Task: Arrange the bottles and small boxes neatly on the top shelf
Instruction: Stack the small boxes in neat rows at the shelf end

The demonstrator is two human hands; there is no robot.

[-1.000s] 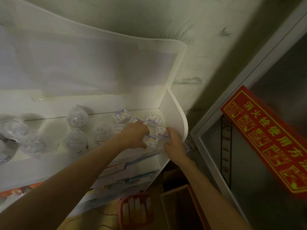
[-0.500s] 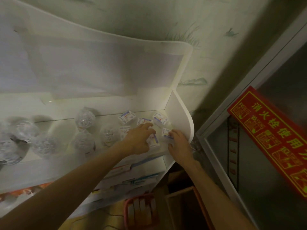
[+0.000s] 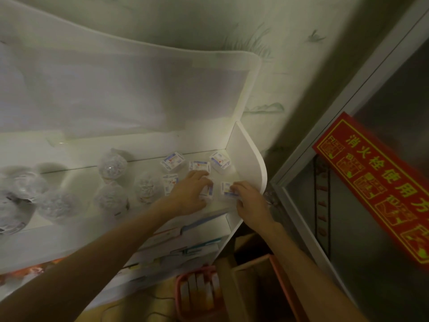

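White shelving carries everything here: the top shelf (image 3: 76, 180) holds a loose cluster of plastic-wrapped bottles (image 3: 112, 167) toward its left and middle, and six or so small boxes (image 3: 173, 161) with blue-and-red print gathered at its right end, just beside the curved side panel (image 3: 249, 163). The left hand (image 3: 189, 194) lies palm-down over a front-row box (image 3: 207, 190), fingers (image 3: 199, 176) curled loosely over it and reaching toward a box in the row behind; it looks like a light pinch, though the hand hides the contact. The right hand (image 3: 251, 202) has its fingertips closed on the edge of the front right box (image 3: 226, 188), which sits close to the shelf's front lip. That is the main risk: a nudge outward would likely tip this box off the edge, down past the lower shelf (image 3: 204, 225) toward the red basket (image 3: 197, 296) below. The boxes look light and lie at odd angles, so squaring one could well skew its neighbours. The left forearm crosses near the front bottles, which look top-heavy in their wrapping; a sweep leftward might topple one. Dim light and blur make the fine alignment hard to judge.
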